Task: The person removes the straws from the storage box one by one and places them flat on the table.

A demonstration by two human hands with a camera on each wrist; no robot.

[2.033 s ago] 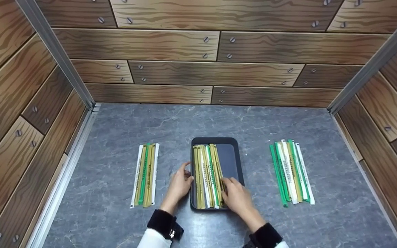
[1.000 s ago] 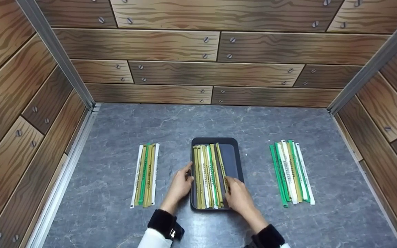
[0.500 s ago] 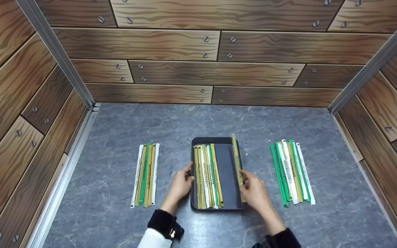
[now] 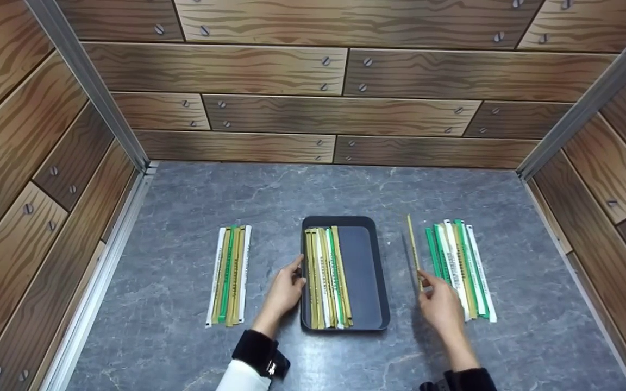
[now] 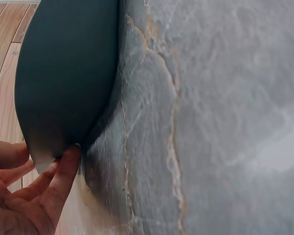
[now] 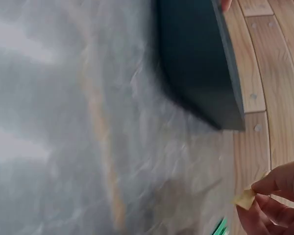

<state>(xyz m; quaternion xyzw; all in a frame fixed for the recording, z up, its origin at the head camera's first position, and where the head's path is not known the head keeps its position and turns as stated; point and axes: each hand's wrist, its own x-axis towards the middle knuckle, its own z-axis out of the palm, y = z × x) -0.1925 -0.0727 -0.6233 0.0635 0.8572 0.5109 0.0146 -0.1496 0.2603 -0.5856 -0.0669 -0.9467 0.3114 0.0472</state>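
My left hand holds the left edge of a dark rectangular tray. In the left wrist view, fingertips touch the tray wall at its upper and lower edges. Inside the tray, gold, white and green long, thin paper-wrapped sticks lie side by side in its left part. Right of the tray, my right hand pinches a single gold wrapped stick near its lower end. The stick is raised off the table, its shadow beside it. In the right wrist view, its gold end shows between thumb and fingers.
On the grey marbled table, one row of wrapped sticks lies left of the tray. Another row lies to the right, partly behind my right hand. Wood-patterned walls enclose the table at the back and both sides.
My right hand has pulled one gold stick away from the right side of the row in the tray, lifted it over the rim and carried it right. The left hand has stayed in place.
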